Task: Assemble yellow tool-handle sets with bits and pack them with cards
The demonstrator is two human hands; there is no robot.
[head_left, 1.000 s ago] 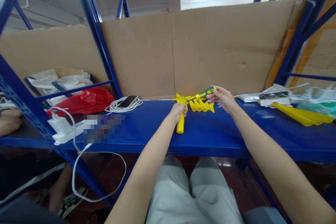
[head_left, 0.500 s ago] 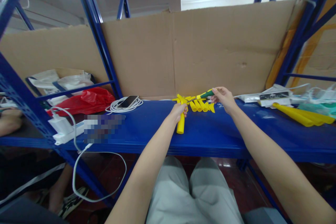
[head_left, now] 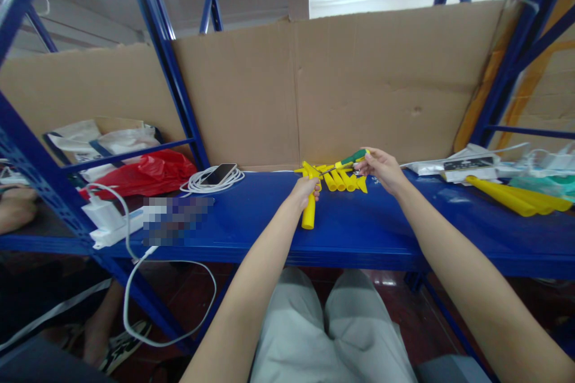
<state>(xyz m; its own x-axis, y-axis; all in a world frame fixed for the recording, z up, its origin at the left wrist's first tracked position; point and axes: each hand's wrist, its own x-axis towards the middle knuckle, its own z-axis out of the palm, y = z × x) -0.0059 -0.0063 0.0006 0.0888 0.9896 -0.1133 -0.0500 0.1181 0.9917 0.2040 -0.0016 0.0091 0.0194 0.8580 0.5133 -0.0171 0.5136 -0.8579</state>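
My left hand (head_left: 307, 190) is closed around a yellow plastic tube-like piece (head_left: 308, 217); the tube's open lower end points toward me. A screwdriver (head_left: 351, 159) with a green and yellow handle slants down to the left, its thin metal shaft reaching the yellow piece beside my left fingers. Where the tip meets the piece is too small to make out. At the handle's end, the fingertips of my right hand (head_left: 380, 164) grip the screwdriver. Several yellow tubular pieces (head_left: 340, 181) lie in a row just behind and between my hands.
On the blue shelf (head_left: 251, 221), a phone (head_left: 220, 173) rests on a coiled white cable at left, near a red plastic bag (head_left: 153, 170) and a white power strip (head_left: 112, 233). More yellow pieces (head_left: 507, 196) lie at right. Cardboard (head_left: 359, 84) stands behind. Another person's hand (head_left: 18, 208) shows far left.
My right fingers have shifted on the screwdriver's handle, whose end sits slightly higher. My left hand and the yellow piece stay in place.
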